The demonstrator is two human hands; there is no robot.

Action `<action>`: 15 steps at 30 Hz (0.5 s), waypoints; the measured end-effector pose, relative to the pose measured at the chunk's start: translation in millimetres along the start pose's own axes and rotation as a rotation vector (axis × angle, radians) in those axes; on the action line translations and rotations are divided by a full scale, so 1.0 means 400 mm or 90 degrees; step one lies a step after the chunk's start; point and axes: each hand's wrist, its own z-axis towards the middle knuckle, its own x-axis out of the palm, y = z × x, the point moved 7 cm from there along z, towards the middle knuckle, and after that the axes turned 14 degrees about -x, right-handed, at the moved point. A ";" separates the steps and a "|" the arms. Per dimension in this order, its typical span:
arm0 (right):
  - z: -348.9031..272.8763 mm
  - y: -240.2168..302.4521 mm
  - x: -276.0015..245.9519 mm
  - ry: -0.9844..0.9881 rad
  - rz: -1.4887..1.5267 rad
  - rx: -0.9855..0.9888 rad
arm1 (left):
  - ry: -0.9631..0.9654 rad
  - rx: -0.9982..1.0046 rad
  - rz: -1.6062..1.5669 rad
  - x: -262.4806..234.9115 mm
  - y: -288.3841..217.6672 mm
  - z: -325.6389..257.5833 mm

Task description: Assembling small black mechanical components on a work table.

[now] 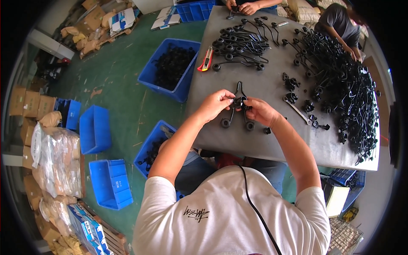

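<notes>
Black metal bracket (238, 104), forked, with round rubber caps on its two lower ends, sits on the grey table (272, 140) near its front edge. Left hand (217, 104) and right hand (258, 111) both pinch its middle, fingers closed narrow. Best kept steady and flat. Wrench (296, 109) right of bracket; red cutter (206, 59) beyond-left; black parts heap (352, 97) far right.

wire part (239, 102): middle hidden behind fingertips of left hand (216, 104) and right hand (260, 111); grip type unclear
pile (352, 97) at desk's right edge: single pieces too tangled to tell
co-worker (340, 21): cut off by rim
</notes>
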 end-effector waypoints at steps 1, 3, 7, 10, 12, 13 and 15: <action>0.001 -0.003 -0.004 -0.008 -0.002 -0.001 | -0.002 0.004 0.002 0.002 0.001 0.004; 0.001 -0.005 -0.009 -0.017 -0.004 -0.002 | -0.045 -0.013 0.047 -0.001 0.008 0.015; -0.001 -0.007 -0.006 -0.048 -0.035 -0.020 | -0.151 0.013 0.231 -0.009 -0.012 0.014; -0.013 -0.009 0.005 -0.072 -0.071 -0.046 | -0.149 -0.002 0.222 -0.006 -0.030 0.008; -0.016 -0.005 0.019 -0.087 -0.090 -0.062 | -0.123 0.062 0.250 0.003 -0.059 -0.010; -0.017 -0.005 0.022 -0.112 -0.125 -0.071 | -0.098 0.123 0.280 0.012 -0.076 -0.025; -0.023 -0.001 0.016 -0.140 -0.161 -0.079 | -0.054 0.132 0.293 0.016 -0.086 -0.039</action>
